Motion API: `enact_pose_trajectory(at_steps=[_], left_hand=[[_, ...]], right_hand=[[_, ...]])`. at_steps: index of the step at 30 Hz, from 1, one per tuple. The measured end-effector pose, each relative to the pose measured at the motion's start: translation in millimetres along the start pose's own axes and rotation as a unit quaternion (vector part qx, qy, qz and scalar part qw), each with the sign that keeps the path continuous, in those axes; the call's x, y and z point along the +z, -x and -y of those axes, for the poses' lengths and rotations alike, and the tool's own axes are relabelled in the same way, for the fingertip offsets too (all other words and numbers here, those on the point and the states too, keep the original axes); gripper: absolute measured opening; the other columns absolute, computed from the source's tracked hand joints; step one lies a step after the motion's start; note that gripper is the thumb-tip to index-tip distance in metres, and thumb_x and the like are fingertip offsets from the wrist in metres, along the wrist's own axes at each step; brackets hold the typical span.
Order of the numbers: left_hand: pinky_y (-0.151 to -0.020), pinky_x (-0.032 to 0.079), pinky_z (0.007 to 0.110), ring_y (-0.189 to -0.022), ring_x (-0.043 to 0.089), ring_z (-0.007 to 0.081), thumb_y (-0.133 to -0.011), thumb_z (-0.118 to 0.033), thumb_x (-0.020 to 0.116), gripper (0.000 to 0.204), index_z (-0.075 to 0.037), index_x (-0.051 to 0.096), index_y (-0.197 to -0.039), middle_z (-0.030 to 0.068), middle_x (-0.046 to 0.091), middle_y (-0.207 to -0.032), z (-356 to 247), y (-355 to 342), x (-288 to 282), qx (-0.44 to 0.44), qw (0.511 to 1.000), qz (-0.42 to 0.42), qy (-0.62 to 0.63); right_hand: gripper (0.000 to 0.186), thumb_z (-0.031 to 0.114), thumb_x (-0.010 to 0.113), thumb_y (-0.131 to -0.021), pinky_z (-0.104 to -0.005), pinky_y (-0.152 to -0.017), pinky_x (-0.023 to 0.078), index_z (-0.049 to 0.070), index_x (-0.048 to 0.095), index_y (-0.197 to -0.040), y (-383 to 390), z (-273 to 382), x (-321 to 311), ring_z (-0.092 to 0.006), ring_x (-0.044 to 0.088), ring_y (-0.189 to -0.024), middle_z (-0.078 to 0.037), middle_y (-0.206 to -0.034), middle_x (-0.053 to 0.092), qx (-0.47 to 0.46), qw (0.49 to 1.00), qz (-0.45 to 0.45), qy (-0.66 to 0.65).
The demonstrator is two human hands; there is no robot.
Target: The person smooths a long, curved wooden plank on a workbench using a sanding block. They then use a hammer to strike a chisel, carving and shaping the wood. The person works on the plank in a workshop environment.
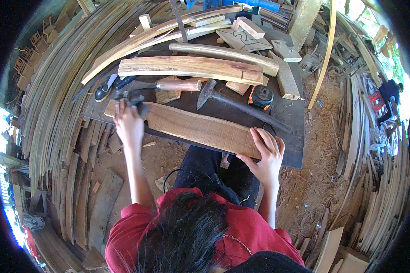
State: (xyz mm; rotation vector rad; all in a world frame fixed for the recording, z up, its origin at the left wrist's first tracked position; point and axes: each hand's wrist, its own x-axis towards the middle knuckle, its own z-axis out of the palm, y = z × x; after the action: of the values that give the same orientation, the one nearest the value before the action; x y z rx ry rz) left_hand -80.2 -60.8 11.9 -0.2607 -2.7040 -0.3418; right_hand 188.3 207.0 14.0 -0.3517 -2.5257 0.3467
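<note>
A long brown board (196,127) with a wavy edge lies along the near edge of the dark worktop (291,145). My left hand (128,123), slightly blurred, grips a dark hand tool (139,105) over the board's left end; the tool's exact form is unclear. My right hand (266,152) holds the board's right end, fingers on top and thumb at the near side. Just beyond the board lie a hammer (241,109), an orange-and-black tape measure (260,96) and a wooden-handled tool (177,85).
Light timber pieces (191,68) and wooden blocks (284,75) cover the worktop's far part. Stacked long slats (54,100) rise at the left, with more boards (373,195) at the right. A thin upright strip (323,54) stands beyond the worktop's right side. Shavings (316,182) litter the floor.
</note>
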Motion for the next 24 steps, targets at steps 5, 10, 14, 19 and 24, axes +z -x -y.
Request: enact_pose_trajectory(at_steps=[5, 10, 14, 19, 24], left_hand=[[-0.108, 0.029, 0.049, -0.128, 0.043, 0.0324, -0.091, -0.013, 0.049, 0.024, 0.000, 0.062, -0.106, 0.0196, 0.053, -0.128, -88, 60, -3, 0.189, 0.975, -0.008, 0.113], [-0.097, 0.043, 0.038, -0.113, 0.054, 0.0370, -0.085, 0.002, 0.052, 0.022, 0.003, 0.058, -0.106, 0.0200, 0.059, -0.118, -112, 72, -38, 0.205, 0.870, 0.131, 0.428], [-0.092, 0.045, 0.037, -0.108, 0.058, 0.0362, -0.084, 0.009, 0.049, 0.023, 0.006, 0.056, -0.105, 0.0214, 0.059, -0.117, -140, 74, -70, 0.272, 0.772, 0.112, 0.563], [-0.104, 0.035, 0.049, -0.122, 0.049, 0.0304, -0.072, 0.011, 0.056, 0.032, -0.001, 0.061, -0.100, 0.0133, 0.058, -0.121, -184, 108, -60, 0.387, 0.629, 0.114, 0.665], [-0.111, 0.010, 0.059, -0.128, 0.045, 0.0209, -0.070, -0.007, 0.067, 0.023, -0.018, 0.068, -0.090, -0.0027, 0.059, -0.124, -192, 134, -58, 0.486, 0.751, 0.052, 0.444]], right_hand=[[0.070, 0.047, 0.073, -0.068, -0.0463, -0.100, 0.030, 0.012, 0.055, -0.126, -1, 0, -4, -0.0225, 0.051, -0.115, -0.003, -0.124, 0.055, 0.005, 1.000, 0.016, -0.002], [0.054, 0.034, 0.068, -0.079, -0.0464, -0.100, 0.033, 0.010, 0.055, -0.126, 1, 2, -22, -0.0277, 0.052, -0.115, -0.010, -0.120, 0.058, -0.025, 0.997, -0.014, -0.065], [0.050, 0.039, 0.054, -0.090, -0.0405, -0.094, 0.041, 0.003, 0.055, -0.125, 4, 16, -25, -0.0301, 0.057, -0.109, -0.019, -0.114, 0.060, 0.088, 0.926, -0.083, -0.358], [0.078, 0.067, 0.031, -0.089, -0.0424, -0.096, 0.042, 0.008, 0.032, -0.141, 15, 41, -14, -0.0263, 0.047, -0.122, -0.012, -0.135, 0.044, 0.287, 0.597, -0.039, -0.748], [0.070, 0.064, 0.032, -0.091, -0.0415, -0.093, 0.045, 0.012, 0.040, -0.136, 25, 24, -23, -0.0256, 0.050, -0.117, -0.009, -0.131, 0.050, 0.240, 0.387, -0.078, -0.887]])
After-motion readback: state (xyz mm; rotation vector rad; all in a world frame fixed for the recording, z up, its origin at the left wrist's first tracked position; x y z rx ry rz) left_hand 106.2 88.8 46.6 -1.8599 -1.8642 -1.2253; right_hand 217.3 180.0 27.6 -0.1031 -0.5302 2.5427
